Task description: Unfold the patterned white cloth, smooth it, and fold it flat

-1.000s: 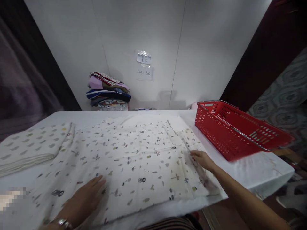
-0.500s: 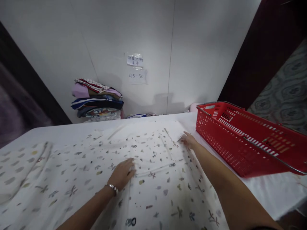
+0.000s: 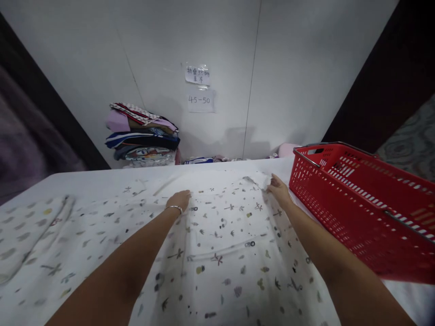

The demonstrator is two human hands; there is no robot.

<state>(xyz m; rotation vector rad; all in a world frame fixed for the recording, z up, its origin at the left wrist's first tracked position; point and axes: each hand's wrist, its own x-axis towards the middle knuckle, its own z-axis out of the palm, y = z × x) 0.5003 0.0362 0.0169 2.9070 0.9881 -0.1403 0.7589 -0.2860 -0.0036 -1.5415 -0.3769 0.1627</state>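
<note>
A white cloth with small printed figures (image 3: 217, 244) lies spread over the white table (image 3: 84, 181). Both my arms reach across it toward its far edge. My left hand (image 3: 179, 200), with a bracelet at the wrist, rests on the cloth near the far edge, fingers curled down onto the fabric. My right hand (image 3: 278, 189) is at the far right corner of the cloth, where the fabric lifts a little; its fingers pinch that corner.
A red plastic basket (image 3: 356, 199) stands on the table right of my right arm. A second folded printed cloth (image 3: 23, 231) lies at the left. A pile of folded clothes (image 3: 142, 136) is stacked against the wall, with paper notes (image 3: 200, 88) taped above.
Both hands moved from the near part of the cloth up to its far edge. The right hand went from the right side to the far right corner.
</note>
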